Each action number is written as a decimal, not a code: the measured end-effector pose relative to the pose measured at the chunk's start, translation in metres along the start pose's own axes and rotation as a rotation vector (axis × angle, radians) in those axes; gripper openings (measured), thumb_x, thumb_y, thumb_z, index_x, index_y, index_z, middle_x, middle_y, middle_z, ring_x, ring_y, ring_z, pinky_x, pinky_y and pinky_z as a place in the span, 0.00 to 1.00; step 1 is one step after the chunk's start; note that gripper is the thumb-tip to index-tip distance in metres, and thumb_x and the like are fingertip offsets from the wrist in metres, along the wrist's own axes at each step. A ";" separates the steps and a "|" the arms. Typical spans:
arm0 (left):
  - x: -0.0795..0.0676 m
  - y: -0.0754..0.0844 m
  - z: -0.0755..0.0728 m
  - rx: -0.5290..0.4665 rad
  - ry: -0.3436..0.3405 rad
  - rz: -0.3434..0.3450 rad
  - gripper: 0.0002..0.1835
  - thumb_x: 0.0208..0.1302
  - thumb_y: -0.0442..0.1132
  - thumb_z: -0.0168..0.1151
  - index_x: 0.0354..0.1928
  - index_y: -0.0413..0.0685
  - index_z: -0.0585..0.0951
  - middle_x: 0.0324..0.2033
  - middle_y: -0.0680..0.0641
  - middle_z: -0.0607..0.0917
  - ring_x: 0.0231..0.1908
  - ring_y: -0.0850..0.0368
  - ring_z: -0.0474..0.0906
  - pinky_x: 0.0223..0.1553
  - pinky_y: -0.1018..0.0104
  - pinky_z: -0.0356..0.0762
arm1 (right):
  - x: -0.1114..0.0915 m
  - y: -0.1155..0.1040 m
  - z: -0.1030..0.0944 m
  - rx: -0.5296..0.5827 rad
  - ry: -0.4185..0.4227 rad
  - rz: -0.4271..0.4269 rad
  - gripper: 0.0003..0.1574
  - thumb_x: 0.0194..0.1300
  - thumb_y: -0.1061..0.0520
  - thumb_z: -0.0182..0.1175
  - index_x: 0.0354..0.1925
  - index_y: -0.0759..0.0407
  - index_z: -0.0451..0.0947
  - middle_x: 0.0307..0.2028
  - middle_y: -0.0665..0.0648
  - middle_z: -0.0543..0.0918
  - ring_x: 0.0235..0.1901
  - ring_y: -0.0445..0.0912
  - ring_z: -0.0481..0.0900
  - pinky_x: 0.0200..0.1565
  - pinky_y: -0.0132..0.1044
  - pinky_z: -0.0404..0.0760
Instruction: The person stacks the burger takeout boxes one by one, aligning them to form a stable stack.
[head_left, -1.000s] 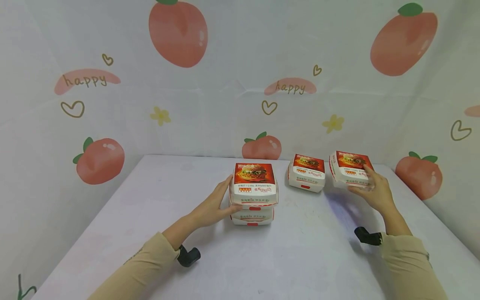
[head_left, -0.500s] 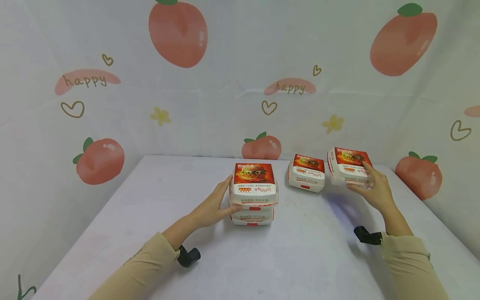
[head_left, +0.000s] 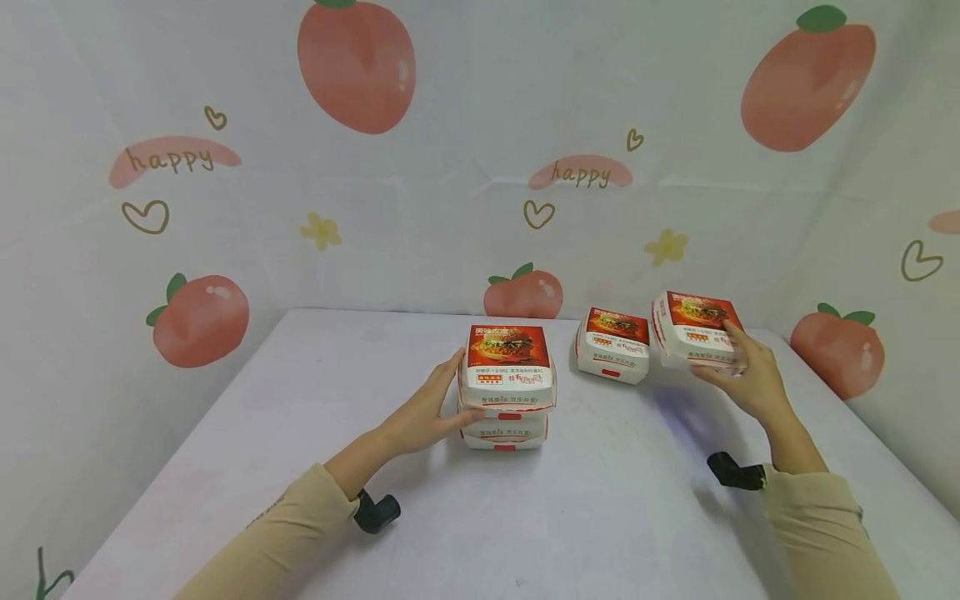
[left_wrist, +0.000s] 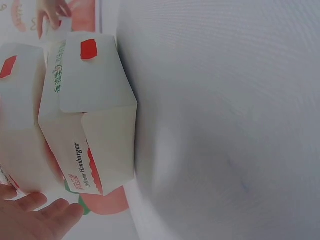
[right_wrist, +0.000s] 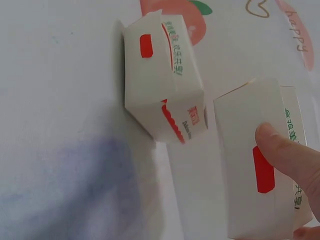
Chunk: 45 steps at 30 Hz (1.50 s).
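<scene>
Two white burger boxes with red burger pictures are stacked near the table's middle. My left hand (head_left: 420,419) grips the upper burger box (head_left: 508,375) at its left side, thumb across the front corner. Beneath it sits the lower burger box (head_left: 504,433). In the left wrist view the fingers (left_wrist: 47,217) lie beside the upper box. At the back right my right hand (head_left: 752,379) holds another burger box (head_left: 693,332) above the table, its thumb (right_wrist: 282,145) pressing the front near the red tab. The far fingers are mostly hidden. Left of it a further burger box (head_left: 612,346) stands on the table.
The white table (head_left: 600,517) ends at a patterned cloth backdrop (head_left: 450,233) just behind the back boxes. The standing box is close beside the raised one. Black wrist mounts (head_left: 377,512) stick out at both sleeves.
My right hand has raised its burger box slightly, up and a little to the left. The left hand, the stack and the standing box have stayed put.
</scene>
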<state>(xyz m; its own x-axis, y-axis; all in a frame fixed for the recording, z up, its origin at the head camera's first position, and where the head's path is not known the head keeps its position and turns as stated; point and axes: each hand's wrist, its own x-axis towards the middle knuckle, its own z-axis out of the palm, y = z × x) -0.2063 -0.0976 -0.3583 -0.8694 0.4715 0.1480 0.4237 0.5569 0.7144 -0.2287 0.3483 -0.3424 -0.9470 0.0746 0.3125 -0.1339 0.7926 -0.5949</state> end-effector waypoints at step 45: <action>0.000 -0.001 0.001 -0.011 0.007 -0.009 0.51 0.60 0.51 0.62 0.74 0.47 0.40 0.71 0.41 0.51 0.72 0.45 0.48 0.67 0.41 0.56 | 0.001 -0.062 0.003 0.012 -0.020 -0.158 0.56 0.54 0.54 0.69 0.72 0.61 0.47 0.61 0.80 0.58 0.57 0.69 0.58 0.44 0.65 0.74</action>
<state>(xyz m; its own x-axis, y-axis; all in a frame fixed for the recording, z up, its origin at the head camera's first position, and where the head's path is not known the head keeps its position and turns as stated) -0.2065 -0.0977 -0.3594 -0.8749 0.4618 0.1462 0.4131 0.5537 0.7231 -0.2226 0.2973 -0.3075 -0.9194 -0.0624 0.3883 -0.2851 0.7859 -0.5487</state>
